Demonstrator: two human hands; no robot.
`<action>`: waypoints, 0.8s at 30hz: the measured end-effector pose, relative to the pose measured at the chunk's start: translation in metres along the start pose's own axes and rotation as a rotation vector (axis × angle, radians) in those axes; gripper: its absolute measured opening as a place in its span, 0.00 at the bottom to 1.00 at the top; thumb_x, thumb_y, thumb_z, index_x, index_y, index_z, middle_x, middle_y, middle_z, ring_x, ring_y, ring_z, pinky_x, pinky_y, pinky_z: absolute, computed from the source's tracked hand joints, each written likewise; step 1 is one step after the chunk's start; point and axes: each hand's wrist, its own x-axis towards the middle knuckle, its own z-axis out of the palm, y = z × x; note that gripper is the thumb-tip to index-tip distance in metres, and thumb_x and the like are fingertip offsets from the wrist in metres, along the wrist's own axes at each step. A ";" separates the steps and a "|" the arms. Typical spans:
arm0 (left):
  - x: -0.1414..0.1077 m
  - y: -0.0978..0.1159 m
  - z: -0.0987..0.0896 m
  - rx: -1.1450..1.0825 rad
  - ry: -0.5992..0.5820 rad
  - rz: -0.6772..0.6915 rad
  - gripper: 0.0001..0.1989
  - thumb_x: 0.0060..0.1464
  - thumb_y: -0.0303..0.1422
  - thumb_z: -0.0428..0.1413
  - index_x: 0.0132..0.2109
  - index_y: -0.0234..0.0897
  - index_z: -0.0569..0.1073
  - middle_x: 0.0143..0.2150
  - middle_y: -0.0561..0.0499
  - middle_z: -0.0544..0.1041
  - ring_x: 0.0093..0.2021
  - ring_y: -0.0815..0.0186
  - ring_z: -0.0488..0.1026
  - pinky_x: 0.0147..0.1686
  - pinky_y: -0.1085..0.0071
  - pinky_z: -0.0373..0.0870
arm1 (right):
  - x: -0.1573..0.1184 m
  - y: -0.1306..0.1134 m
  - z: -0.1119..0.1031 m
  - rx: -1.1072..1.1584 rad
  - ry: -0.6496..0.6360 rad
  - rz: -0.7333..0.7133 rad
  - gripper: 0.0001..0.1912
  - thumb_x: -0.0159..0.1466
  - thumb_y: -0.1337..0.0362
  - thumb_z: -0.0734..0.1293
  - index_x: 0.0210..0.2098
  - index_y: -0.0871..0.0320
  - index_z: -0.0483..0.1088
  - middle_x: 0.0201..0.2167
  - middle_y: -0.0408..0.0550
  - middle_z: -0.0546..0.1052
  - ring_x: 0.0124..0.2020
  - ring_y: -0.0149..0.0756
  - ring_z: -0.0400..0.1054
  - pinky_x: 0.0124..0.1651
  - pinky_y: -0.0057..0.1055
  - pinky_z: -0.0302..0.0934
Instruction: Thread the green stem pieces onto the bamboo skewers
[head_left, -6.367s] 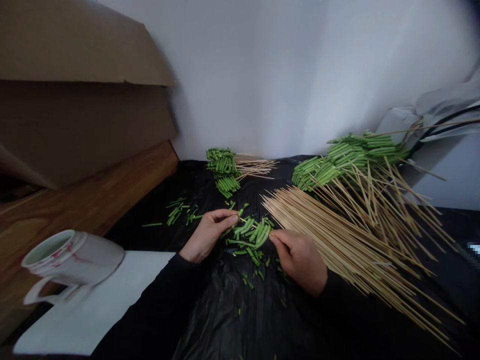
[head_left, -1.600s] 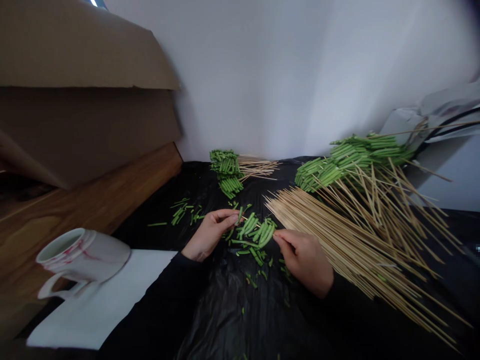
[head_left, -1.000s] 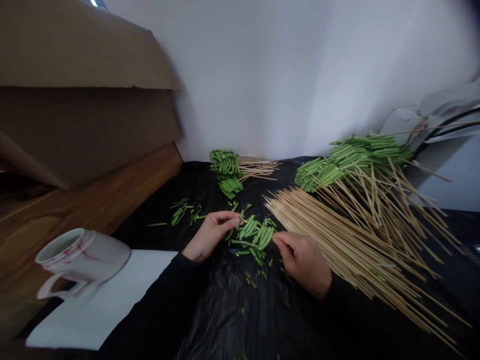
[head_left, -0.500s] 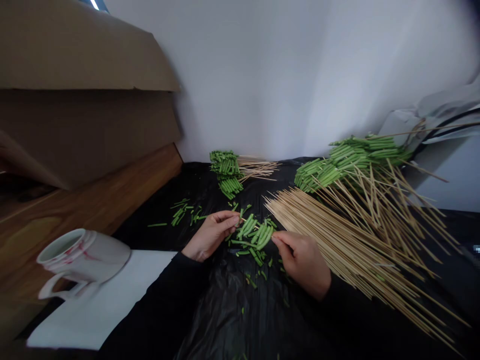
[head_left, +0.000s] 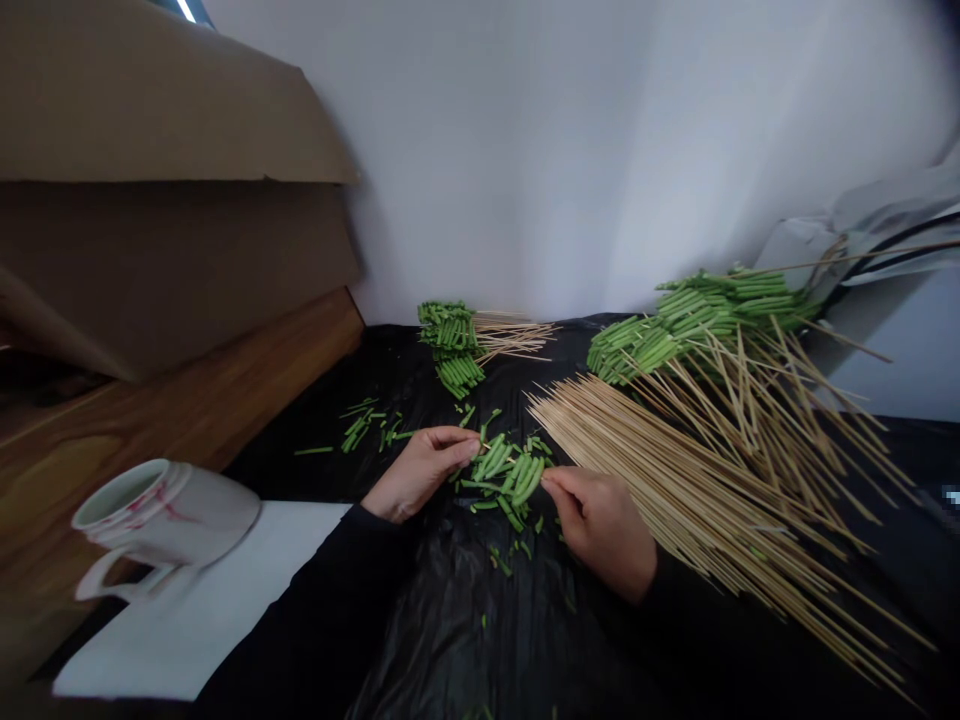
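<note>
My left hand (head_left: 431, 468) pinches a thin wooden skewer (head_left: 484, 444) between thumb and forefinger. Short green bean pieces (head_left: 528, 478) sit side by side along the skewer between my two hands. At the right end of this row my right hand (head_left: 600, 515) is closed, its thumb and forefinger touching the outermost bean piece; the skewer's end there is hidden. Beneath lie loose cut bean pieces (head_left: 512, 514), scattered over the black plastic sheet (head_left: 457, 640).
Bare skewers (head_left: 675, 490) lie in a broad bundle at right. Behind them are piled bean skewers (head_left: 720, 315), with a smaller stack (head_left: 452, 335) by the wall. More bean pieces (head_left: 360, 427) lie left. A mug (head_left: 176, 515) rests on white paper (head_left: 247, 590) near a cardboard box (head_left: 180, 240).
Almost nothing differs. My right hand has shifted very slightly left, along with a small shift of the whole view; both hands keep their pinch.
</note>
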 end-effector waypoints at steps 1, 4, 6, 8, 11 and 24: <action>0.000 -0.001 -0.001 0.009 0.000 0.005 0.13 0.36 0.33 0.70 0.31 0.34 0.80 0.29 0.50 0.78 0.28 0.72 0.70 0.33 0.74 0.66 | 0.000 0.000 0.000 0.006 0.000 0.001 0.13 0.66 0.67 0.57 0.29 0.57 0.71 0.27 0.46 0.76 0.31 0.32 0.69 0.35 0.28 0.55; 0.002 -0.003 -0.002 0.033 -0.007 0.016 0.13 0.37 0.34 0.70 0.32 0.33 0.80 0.29 0.49 0.78 0.27 0.72 0.70 0.32 0.74 0.65 | 0.000 0.000 0.001 0.026 -0.002 0.005 0.13 0.66 0.66 0.57 0.29 0.57 0.70 0.27 0.46 0.75 0.30 0.32 0.69 0.35 0.28 0.55; 0.002 -0.004 -0.002 0.046 -0.018 0.018 0.13 0.37 0.34 0.69 0.33 0.33 0.80 0.29 0.49 0.78 0.27 0.71 0.69 0.32 0.74 0.65 | 0.000 0.000 0.001 0.030 -0.001 0.004 0.14 0.66 0.67 0.57 0.29 0.57 0.70 0.26 0.45 0.75 0.29 0.32 0.68 0.34 0.28 0.55; 0.002 -0.004 -0.002 0.050 -0.026 0.016 0.13 0.38 0.34 0.69 0.33 0.33 0.80 0.29 0.49 0.78 0.27 0.72 0.69 0.31 0.74 0.64 | 0.000 0.000 0.001 0.029 0.003 0.003 0.14 0.66 0.67 0.57 0.28 0.57 0.70 0.26 0.45 0.75 0.29 0.32 0.68 0.34 0.28 0.54; 0.002 -0.005 -0.001 0.061 -0.033 0.016 0.12 0.38 0.34 0.69 0.33 0.34 0.80 0.29 0.50 0.78 0.28 0.72 0.70 0.32 0.75 0.64 | 0.000 -0.001 0.001 0.029 0.002 0.004 0.14 0.66 0.67 0.56 0.27 0.57 0.69 0.26 0.45 0.74 0.29 0.32 0.68 0.34 0.28 0.54; -0.001 -0.001 0.003 -0.010 -0.072 0.034 0.12 0.40 0.35 0.69 0.33 0.33 0.80 0.28 0.51 0.76 0.28 0.74 0.68 0.32 0.77 0.63 | 0.003 -0.003 0.000 0.013 0.029 -0.018 0.13 0.67 0.66 0.56 0.31 0.58 0.71 0.29 0.46 0.76 0.31 0.33 0.68 0.36 0.28 0.55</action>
